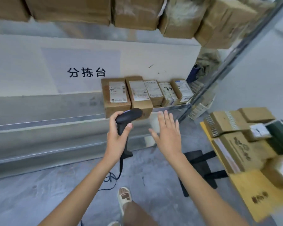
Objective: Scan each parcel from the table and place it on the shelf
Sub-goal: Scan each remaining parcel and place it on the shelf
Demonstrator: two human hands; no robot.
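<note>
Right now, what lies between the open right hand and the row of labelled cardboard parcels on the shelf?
Nothing: the head view shows only the bare metal shelf edge between the right hand and the row of labelled cardboard parcels.

left hand (117, 136): fingers curled round the handle of a black scanner (127, 118), thumb up along the handle's right side, the scanner's head above the fingertips
left arm: bare forearm, reaching forward from the lower left, wrist straight
right hand (167, 136): open, palm down, fingers straight and slightly spread, thumb out to the left; nothing between the fingers
right arm: bare forearm, reaching forward from the lower right
</note>
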